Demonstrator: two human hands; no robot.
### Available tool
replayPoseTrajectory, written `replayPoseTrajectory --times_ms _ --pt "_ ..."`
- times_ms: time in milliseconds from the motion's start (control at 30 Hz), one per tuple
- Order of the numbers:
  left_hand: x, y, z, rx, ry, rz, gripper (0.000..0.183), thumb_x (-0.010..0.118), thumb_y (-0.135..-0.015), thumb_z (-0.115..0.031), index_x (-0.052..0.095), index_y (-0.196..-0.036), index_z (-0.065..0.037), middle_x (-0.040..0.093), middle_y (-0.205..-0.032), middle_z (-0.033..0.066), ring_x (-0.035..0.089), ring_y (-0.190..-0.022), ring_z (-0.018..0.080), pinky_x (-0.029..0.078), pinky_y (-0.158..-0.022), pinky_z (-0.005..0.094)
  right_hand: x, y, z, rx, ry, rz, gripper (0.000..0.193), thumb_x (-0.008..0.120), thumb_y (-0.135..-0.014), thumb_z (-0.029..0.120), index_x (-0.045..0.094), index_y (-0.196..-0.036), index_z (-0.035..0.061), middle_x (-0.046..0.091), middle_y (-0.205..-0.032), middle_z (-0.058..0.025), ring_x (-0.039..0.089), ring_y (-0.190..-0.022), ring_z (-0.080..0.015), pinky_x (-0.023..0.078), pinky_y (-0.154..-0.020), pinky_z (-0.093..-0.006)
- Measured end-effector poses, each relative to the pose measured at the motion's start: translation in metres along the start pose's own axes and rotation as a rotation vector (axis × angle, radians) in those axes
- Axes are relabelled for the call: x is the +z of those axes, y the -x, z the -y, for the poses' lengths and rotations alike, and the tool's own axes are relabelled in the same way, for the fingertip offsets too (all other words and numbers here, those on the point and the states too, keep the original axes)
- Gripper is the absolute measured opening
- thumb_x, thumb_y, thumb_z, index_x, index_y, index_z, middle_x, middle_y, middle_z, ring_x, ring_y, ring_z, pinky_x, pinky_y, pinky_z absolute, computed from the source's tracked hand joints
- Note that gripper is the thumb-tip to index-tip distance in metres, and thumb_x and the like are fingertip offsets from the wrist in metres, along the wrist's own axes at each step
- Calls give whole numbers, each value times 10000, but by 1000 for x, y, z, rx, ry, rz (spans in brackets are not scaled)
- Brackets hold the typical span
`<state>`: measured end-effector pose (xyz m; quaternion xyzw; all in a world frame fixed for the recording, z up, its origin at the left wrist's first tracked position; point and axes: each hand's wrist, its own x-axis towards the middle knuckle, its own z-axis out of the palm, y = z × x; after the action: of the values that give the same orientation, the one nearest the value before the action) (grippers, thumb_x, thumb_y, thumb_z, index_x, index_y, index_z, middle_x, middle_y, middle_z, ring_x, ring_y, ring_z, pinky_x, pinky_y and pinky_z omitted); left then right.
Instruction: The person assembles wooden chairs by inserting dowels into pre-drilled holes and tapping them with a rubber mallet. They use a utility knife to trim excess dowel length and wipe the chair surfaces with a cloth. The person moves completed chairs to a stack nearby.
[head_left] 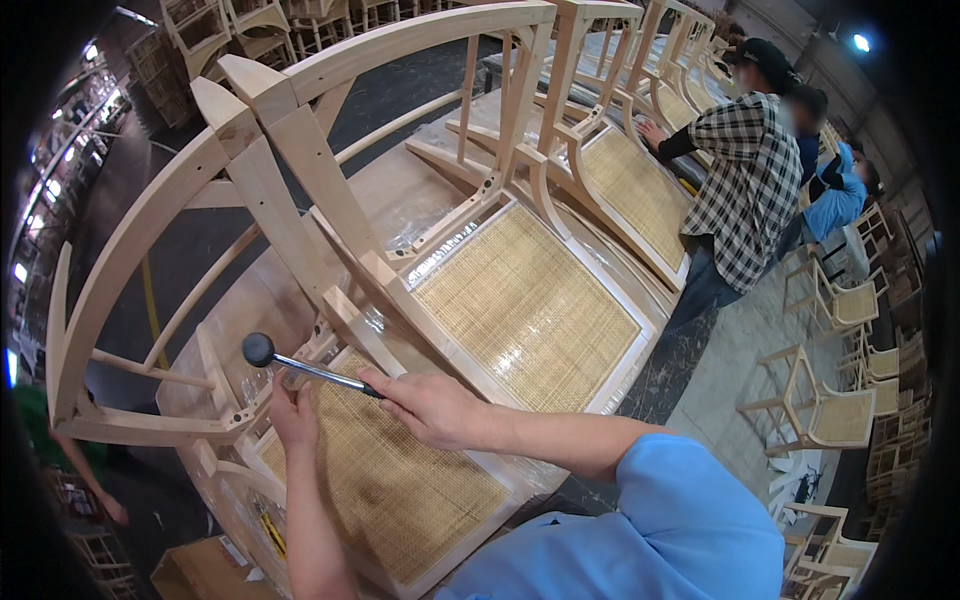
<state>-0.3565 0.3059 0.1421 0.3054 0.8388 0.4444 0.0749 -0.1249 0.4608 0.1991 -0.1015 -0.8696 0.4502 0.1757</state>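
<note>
My right hand (pixel 435 408) is closed around the handle of a mallet (pixel 325 375) with a round black head and a shiny metal shaft. The mallet's head points left, above the back edge of the nearest chair's woven seat (pixel 400 490). Just below the shaft, my left hand (pixel 293 415) is closed, its fingers pinched together near the joint of seat and back. Whatever those fingertips hold is too small to make out. This pale wooden chair frame (pixel 130 260) lies with its curved back toward the far left.
A second chair with a woven seat (pixel 530 310) lies against the first, with more along the table. A yellow cutter (pixel 270 530) lies left of the near seat. Co-workers (pixel 745 170) stand at the right. A cardboard box (pixel 205 570) is at lower left; finished-looking chairs (pixel 835 415) stand right.
</note>
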Motion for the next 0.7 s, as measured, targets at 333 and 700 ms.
replayPoseTrajectory --times_ms 333,700 --pt "-3 -10 23 -36 100 -18 461 692 -978 -83 536 -1402 12 716 -1120 111 669 -983 172 515 -890 315 -6 12 -1 51 -54 12 552 545 -1041 159 405 -1573 125 674 -1010 -223 674 -890 -411 536 -800 -479" --pt "-193 130 33 -63 304 -332 508 648 -979 1 473 -1456 11 637 -1318 129 634 -1169 196 503 -1020 345 9 137 3 227 -46 7 499 599 -996 51 522 -1489 52 706 -1142 -254 713 -1033 -393 561 -901 -422"
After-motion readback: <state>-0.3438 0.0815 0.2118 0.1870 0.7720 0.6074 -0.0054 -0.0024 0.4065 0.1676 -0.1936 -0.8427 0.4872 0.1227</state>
